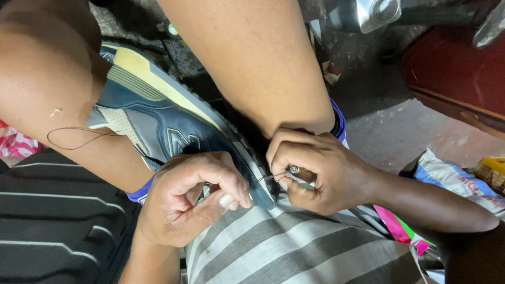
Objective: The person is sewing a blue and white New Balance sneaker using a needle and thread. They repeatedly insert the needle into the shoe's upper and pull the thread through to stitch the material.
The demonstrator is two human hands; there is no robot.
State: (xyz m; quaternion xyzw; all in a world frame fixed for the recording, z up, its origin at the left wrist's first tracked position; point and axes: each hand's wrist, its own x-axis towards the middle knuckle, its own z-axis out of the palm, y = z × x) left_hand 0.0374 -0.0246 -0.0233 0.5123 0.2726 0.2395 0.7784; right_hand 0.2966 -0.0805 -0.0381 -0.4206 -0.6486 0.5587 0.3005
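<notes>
Shoe (162, 121): wedged between my knees, sole edge toward me.
Left hand (185, 198): my fingers curl tight against the sole edge.
Right hand (319, 170): my fingers pinch an awl (285, 172), tip at the sole.
Thread (74, 140): loops across my left leg.

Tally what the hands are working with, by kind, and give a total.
Hands: 2, the left hand and the right hand
Sneaker, blue with yellow trim: 1
Awl or needle tool, in the right hand: 1
Dark thread: 1
Total: 5
</notes>
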